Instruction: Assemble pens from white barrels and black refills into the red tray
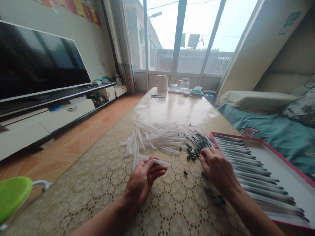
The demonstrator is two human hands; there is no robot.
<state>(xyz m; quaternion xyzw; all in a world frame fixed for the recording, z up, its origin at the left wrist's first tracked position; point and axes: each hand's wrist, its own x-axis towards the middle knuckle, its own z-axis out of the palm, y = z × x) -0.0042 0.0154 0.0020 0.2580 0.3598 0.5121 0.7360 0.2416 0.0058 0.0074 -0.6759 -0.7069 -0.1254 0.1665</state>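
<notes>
My left hand point(141, 178) pinches a translucent white pen tube point(161, 162) between thumb and fingers, palm turned up. In front of it lies a heap of similar white tubes point(155, 136). My right hand point(218, 165) reaches to the near end of a bunch of thin dark refills point(198, 141). Its fingers are curled down, and their tips are partly hidden, so what they hold does not show clearly. Small black plugs point(190, 154) lie beside the refills, and a single plug point(185, 172) sits between my hands.
A pink-rimmed box point(285, 161) at the right holds a row of dark-tipped pens point(256, 172). More black pieces point(216, 198) lie under my right forearm. A beige jug point(161, 83), a glass pot point(184, 85) and tissues point(197, 91) stand at the table's far end. A green stool point(14, 196) is at left.
</notes>
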